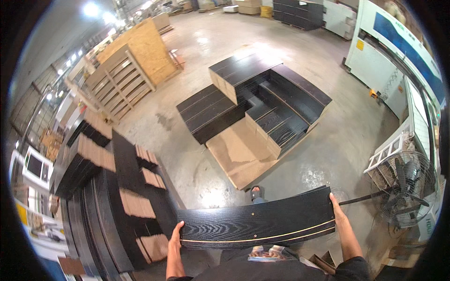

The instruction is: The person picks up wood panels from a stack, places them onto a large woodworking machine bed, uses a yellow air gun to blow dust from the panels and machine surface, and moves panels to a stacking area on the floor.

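Stretched across my front is a black wood-grain panel, with pale lines along its near edge and two small round fittings in its face. At least one more panel seems to lie under it. My left hand grips the left end, thumb on top. The opposite end is held by my right hand, its fingers mostly hidden below. Close to my left hand stand stacks of black boards, with short blocks of pale-edged pieces lying on them.
Ahead on the floor, a pallet load of black panels has a brown cardboard sheet at its near corner. A black fan stands at right beside a white machine. Wooden pallets lean upright at far left.
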A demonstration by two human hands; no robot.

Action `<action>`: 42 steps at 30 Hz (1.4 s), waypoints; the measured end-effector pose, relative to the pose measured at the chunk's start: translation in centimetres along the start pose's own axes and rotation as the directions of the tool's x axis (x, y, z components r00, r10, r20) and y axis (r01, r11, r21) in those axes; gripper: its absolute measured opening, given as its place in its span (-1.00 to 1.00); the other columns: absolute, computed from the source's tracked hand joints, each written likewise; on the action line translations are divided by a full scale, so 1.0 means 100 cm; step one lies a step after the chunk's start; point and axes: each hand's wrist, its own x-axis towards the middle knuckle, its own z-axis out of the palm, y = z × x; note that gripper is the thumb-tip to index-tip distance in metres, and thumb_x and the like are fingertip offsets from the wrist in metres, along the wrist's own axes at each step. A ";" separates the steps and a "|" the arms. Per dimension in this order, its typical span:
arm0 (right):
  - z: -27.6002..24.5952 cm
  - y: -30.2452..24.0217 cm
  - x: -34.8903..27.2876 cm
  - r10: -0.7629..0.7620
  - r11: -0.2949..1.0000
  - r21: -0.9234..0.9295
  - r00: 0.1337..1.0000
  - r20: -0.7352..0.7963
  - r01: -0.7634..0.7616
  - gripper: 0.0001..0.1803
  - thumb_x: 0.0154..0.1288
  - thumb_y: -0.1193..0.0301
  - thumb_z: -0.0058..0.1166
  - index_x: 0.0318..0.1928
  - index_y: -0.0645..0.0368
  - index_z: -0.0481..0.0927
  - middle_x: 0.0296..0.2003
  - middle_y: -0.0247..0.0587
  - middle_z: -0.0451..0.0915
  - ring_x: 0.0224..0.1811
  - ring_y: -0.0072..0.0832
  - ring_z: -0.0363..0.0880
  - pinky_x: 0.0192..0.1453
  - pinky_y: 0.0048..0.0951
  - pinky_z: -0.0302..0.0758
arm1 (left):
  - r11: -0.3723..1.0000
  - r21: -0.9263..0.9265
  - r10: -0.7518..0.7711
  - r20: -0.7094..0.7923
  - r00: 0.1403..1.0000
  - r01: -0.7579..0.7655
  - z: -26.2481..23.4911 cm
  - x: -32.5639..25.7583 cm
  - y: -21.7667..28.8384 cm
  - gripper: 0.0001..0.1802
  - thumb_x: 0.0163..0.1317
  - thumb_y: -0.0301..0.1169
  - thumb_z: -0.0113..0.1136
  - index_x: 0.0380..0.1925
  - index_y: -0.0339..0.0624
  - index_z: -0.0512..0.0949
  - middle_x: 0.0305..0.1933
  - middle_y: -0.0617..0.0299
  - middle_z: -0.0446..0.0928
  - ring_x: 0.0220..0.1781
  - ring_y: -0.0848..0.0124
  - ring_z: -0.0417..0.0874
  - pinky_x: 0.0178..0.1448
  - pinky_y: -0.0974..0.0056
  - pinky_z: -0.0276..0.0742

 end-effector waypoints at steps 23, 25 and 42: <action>-0.129 -0.202 0.260 -0.013 0.936 0.329 0.947 -0.321 0.124 -0.14 0.45 -0.32 -0.13 0.37 0.17 0.46 0.25 -0.19 0.56 0.24 -0.30 0.54 0.32 -0.25 0.50 | 0.923 0.339 -0.008 0.488 0.873 -0.181 0.495 0.212 0.387 -0.30 0.26 0.08 0.29 0.20 -0.26 0.55 0.15 0.13 0.64 0.09 0.27 0.65 0.23 0.23 0.51; -0.156 -0.211 0.295 -0.053 0.949 0.261 0.906 -0.419 0.176 -0.12 0.44 -0.33 -0.12 0.41 0.16 0.42 0.31 -0.20 0.51 0.31 -0.29 0.49 0.36 -0.25 0.46 | 0.900 0.361 0.042 0.487 0.872 -0.245 0.548 0.217 0.401 -0.25 0.26 0.08 0.31 0.26 -0.26 0.52 0.22 0.11 0.61 0.19 0.24 0.61 0.35 0.20 0.43; -0.218 -0.198 0.504 0.081 0.784 0.518 0.770 -0.633 0.343 -0.19 0.50 -0.26 -0.12 0.40 0.16 0.41 0.28 -0.22 0.51 0.26 -0.29 0.52 0.34 -0.24 0.48 | 0.661 0.704 -0.189 0.492 0.850 -0.260 0.973 0.411 0.493 -0.10 0.06 0.23 0.41 0.21 -0.26 0.55 0.19 -0.02 0.62 0.15 0.10 0.61 0.34 0.06 0.46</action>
